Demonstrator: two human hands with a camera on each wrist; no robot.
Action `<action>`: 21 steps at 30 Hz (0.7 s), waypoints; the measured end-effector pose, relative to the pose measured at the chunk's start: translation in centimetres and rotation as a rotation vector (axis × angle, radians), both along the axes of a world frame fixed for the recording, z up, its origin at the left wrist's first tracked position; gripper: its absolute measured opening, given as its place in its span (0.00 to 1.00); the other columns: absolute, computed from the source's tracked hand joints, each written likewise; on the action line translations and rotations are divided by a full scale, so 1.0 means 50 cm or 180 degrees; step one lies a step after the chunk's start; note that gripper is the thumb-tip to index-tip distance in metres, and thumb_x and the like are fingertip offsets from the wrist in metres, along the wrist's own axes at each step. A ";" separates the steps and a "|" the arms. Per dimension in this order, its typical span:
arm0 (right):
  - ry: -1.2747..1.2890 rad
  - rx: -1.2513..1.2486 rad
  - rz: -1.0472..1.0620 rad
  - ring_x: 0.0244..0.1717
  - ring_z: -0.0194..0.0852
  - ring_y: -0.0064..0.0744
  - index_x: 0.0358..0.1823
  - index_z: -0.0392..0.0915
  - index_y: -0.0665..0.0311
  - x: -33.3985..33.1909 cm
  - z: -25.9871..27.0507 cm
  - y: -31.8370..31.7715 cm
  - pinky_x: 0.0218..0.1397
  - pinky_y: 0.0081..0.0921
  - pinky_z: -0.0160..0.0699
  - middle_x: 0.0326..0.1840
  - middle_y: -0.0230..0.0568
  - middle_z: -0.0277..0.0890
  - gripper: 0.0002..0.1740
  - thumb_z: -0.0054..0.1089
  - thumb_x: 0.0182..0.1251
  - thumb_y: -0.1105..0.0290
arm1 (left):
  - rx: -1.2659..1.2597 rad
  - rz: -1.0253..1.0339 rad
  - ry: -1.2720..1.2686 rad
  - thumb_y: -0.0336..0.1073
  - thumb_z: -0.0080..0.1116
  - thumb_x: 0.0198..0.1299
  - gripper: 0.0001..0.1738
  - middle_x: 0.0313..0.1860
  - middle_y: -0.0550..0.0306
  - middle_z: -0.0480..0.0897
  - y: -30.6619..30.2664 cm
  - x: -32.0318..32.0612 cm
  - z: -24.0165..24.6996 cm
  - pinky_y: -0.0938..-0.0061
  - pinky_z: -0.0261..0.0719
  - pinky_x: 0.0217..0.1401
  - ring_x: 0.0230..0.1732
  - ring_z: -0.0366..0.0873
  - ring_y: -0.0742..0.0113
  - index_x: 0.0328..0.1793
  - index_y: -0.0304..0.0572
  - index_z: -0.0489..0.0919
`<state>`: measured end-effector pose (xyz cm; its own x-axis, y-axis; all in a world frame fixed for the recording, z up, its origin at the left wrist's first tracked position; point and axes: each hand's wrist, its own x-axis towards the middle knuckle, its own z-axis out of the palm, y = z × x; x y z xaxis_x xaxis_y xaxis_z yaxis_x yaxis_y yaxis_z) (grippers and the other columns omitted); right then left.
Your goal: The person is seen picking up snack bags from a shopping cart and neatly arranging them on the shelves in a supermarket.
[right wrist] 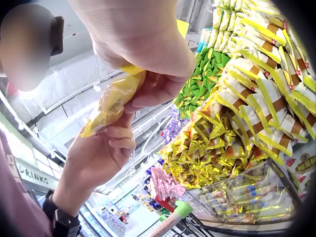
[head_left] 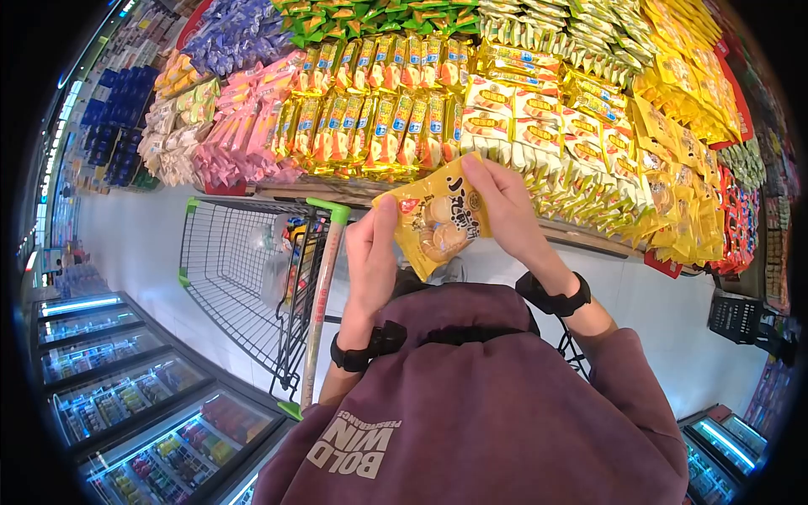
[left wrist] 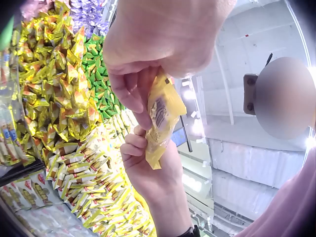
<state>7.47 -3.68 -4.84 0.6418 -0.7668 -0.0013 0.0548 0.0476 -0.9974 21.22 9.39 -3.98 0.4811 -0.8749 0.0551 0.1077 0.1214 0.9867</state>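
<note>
Both hands hold a small yellow snack packet (head_left: pixel 442 220) in front of the chest, its printed face with round biscuits turned up in the head view. My left hand (head_left: pixel 370 252) pinches the packet's left edge between thumb and fingers. At the upper right corner my right hand (head_left: pixel 505 206) pinches it the same way. From the left wrist the packet (left wrist: pixel 165 111) appears nearly edge-on, with the right hand (left wrist: pixel 155 170) below it. The right wrist view has the packet (right wrist: pixel 113 101) stretched between the right hand above and the left hand (right wrist: pixel 98 158) below.
Ahead, a wide display holds gold packets (head_left: pixel 370 126), white-and-yellow packets (head_left: pixel 539 118) and pink packets (head_left: pixel 244 130). A wire shopping cart (head_left: pixel 231 252) with a green-ended handle (head_left: pixel 324 278) stands at the left. Glass-topped freezers (head_left: pixel 160 421) lie behind it; a dark basket (head_left: pixel 734 316) is at right.
</note>
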 end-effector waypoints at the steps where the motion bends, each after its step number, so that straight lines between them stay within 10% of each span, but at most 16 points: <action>1: -0.0014 -0.0066 -0.0006 0.30 0.64 0.10 0.38 0.80 0.70 0.003 0.002 0.000 0.33 0.17 0.65 0.28 0.26 0.74 0.21 0.50 0.78 0.56 | 0.0015 -0.0059 0.0027 0.37 0.49 0.76 0.18 0.42 0.59 0.84 0.002 0.002 -0.001 0.83 0.75 0.44 0.40 0.77 0.82 0.55 0.27 0.80; 21: 0.0027 0.0328 0.0440 0.21 0.69 0.10 0.48 0.78 0.65 -0.001 0.058 -0.025 0.18 0.13 0.64 0.35 0.30 0.82 0.15 0.55 0.75 0.58 | 0.0255 -0.0372 0.0651 0.21 0.67 0.58 0.31 0.55 0.53 0.83 0.005 0.000 0.026 0.78 0.81 0.54 0.51 0.82 0.73 0.69 0.31 0.69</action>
<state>7.43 -4.92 -1.92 0.7409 -0.6667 -0.0813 0.0323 0.1563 -0.9872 21.21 9.62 -2.67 0.3704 -0.9229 -0.1047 0.3149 0.0188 0.9489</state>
